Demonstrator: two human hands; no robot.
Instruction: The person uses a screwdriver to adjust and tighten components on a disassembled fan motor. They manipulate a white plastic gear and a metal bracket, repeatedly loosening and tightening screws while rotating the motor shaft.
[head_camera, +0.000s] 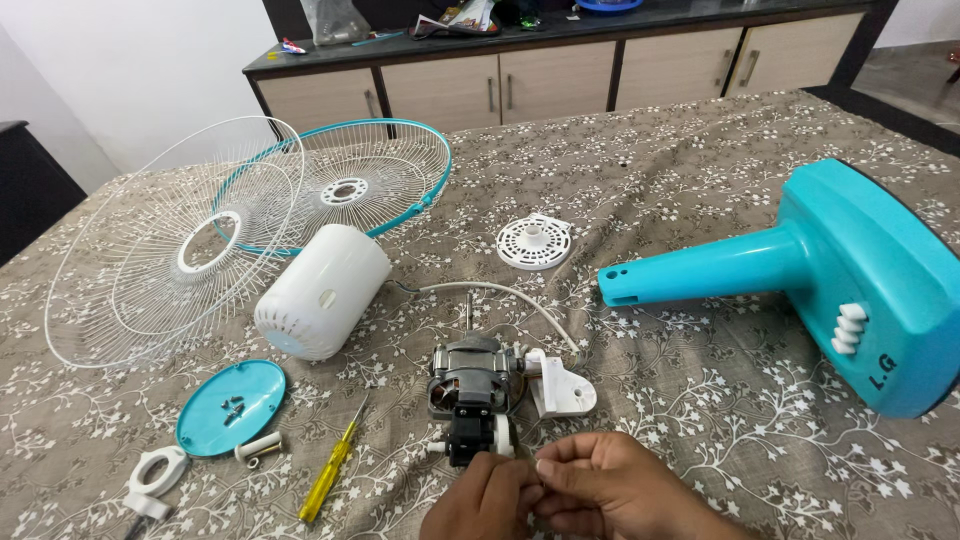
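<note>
A bare fan motor with a metal shaft and a white bracket lies on the patterned tablecloth near the front edge. My left hand and my right hand meet just below it, fingertips pinched together at the small white part on the motor's near end. What the fingers pinch is too small to tell. A white cable runs from the motor toward the white motor housing.
Two wire fan guards lie at the left. A teal fan base lies at the right, a white round disc mid-table. A teal cap with screws, yellow screwdriver and white ring sit front left. Cabinets stand behind.
</note>
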